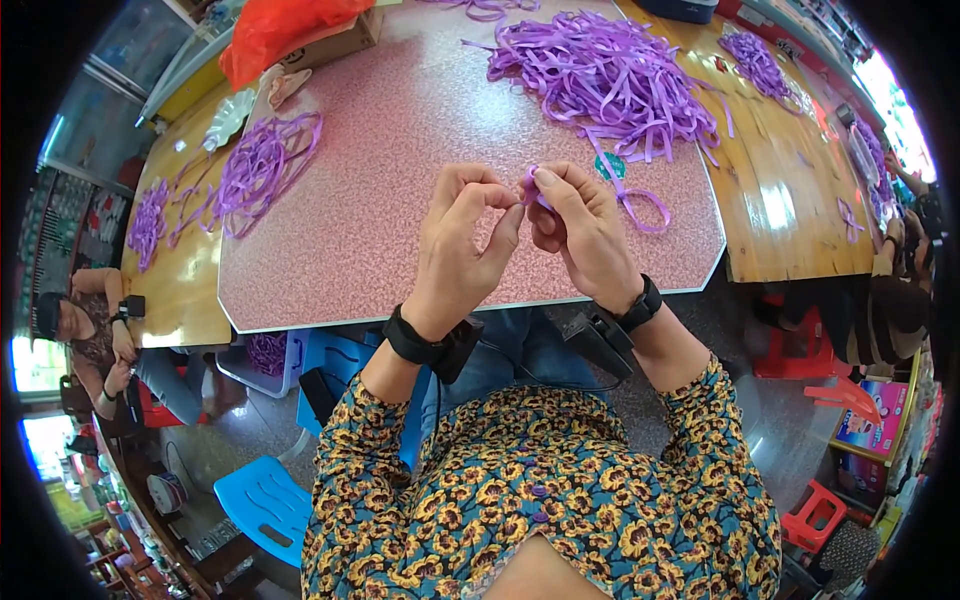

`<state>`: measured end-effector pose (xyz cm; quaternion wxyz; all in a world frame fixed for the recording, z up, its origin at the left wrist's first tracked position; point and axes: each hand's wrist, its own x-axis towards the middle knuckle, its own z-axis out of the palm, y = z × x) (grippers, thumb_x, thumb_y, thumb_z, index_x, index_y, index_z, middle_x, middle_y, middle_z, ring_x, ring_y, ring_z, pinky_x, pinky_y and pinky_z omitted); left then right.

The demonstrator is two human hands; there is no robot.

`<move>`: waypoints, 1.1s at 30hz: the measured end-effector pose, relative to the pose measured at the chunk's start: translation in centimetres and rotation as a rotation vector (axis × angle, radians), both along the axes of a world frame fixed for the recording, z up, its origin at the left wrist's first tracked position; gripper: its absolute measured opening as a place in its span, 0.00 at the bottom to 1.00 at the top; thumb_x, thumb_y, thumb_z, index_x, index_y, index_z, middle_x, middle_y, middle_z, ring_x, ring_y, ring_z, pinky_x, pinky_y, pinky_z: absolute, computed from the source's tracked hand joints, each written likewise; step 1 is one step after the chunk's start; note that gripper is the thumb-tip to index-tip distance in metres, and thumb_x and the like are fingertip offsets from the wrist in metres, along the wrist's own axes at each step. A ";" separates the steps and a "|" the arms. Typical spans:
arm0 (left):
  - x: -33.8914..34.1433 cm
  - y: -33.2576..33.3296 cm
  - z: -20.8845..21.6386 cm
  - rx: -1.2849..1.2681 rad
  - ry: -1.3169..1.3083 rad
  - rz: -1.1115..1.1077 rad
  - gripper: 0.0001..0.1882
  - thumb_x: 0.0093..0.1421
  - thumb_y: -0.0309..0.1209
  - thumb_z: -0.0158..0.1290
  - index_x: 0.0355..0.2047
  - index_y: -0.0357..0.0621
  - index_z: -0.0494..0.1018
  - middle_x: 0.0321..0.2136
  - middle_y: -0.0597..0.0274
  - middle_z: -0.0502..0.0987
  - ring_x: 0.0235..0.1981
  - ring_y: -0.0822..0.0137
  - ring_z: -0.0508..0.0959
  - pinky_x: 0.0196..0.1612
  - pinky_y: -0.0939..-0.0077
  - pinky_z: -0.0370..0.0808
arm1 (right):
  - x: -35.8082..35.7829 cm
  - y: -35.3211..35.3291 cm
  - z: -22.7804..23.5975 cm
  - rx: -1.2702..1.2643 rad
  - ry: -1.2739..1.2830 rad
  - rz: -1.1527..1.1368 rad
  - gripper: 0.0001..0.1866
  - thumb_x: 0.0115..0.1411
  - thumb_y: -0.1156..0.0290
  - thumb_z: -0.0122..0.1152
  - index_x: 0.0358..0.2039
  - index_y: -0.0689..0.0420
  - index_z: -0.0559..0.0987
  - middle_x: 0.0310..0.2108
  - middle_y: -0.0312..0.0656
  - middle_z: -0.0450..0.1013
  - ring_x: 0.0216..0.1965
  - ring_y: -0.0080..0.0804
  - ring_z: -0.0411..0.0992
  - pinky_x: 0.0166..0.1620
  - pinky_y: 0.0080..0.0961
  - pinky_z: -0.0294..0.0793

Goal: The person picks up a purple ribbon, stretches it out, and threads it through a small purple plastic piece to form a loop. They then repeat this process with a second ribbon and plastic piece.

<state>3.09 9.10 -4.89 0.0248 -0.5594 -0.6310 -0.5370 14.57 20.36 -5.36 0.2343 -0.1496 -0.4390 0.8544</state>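
Above the near part of the pink speckled table [400,130], both hands meet at a small looped piece of purple ribbon [531,180]. My right hand [585,225] pinches the ribbon between thumb and fingers. The thumb and forefinger of my left hand [465,235] close together at the ribbon's left side; whatever lies between those tips is too small to make out. A loose ribbon loop [645,210] lies on the table right of my right hand, beside a round green piece [610,166]. Farther back rises a big tangled heap of purple ribbon [600,80].
A looser ribbon bundle [262,170] lies at the table's left edge. A cardboard box [335,42] with a red plastic bag [285,35] stands back left. Other people sit left and right. A blue chair [262,505] and a red stool [815,515] stand on the floor.
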 end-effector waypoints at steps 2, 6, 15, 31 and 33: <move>0.0 -0.1 0.0 -0.016 0.007 -0.028 0.08 0.54 0.20 0.58 0.34 0.39 0.71 0.36 0.54 0.71 0.40 0.60 0.72 0.44 0.70 0.70 | 0.0 -0.1 0.1 0.028 -0.003 -0.031 0.08 0.66 0.67 0.54 0.37 0.57 0.76 0.25 0.28 0.68 0.22 0.11 0.62 0.23 0.12 0.60; -0.1 -0.1 -0.2 -0.051 -0.151 -0.074 0.06 0.58 0.22 0.55 0.35 0.38 0.70 0.39 0.58 0.69 0.41 0.68 0.72 0.45 0.75 0.70 | 0.3 0.1 0.3 0.132 -0.042 -0.103 0.06 0.65 0.69 0.56 0.39 0.58 0.76 0.27 0.29 0.71 0.23 0.11 0.62 0.23 0.12 0.60; -1.0 0.0 0.1 -0.161 -0.623 -0.217 0.07 0.66 0.29 0.50 0.39 0.37 0.70 0.38 0.65 0.70 0.39 0.76 0.72 0.45 0.81 0.70 | 0.9 0.9 0.8 0.575 0.053 -0.073 0.05 0.63 0.77 0.55 0.39 0.60 0.77 0.29 0.32 0.72 0.27 0.12 0.67 0.29 0.12 0.67; 0.6 0.6 0.4 -0.057 -1.075 -0.345 0.08 0.63 0.30 0.55 0.40 0.39 0.73 0.36 0.68 0.75 0.38 0.78 0.74 0.43 0.84 0.70 | 0.8 0.4 0.8 0.811 -0.068 -0.264 0.06 0.59 0.79 0.60 0.38 0.63 0.78 0.30 0.36 0.76 0.32 0.16 0.73 0.34 0.13 0.73; 0.4 0.7 0.2 -0.063 -1.031 -0.331 0.07 0.63 0.29 0.55 0.39 0.39 0.73 0.36 0.68 0.75 0.39 0.78 0.73 0.43 0.84 0.70 | 0.7 0.3 0.8 0.736 -0.076 -0.285 0.06 0.59 0.78 0.62 0.37 0.63 0.78 0.30 0.36 0.76 0.31 0.17 0.73 0.33 0.14 0.72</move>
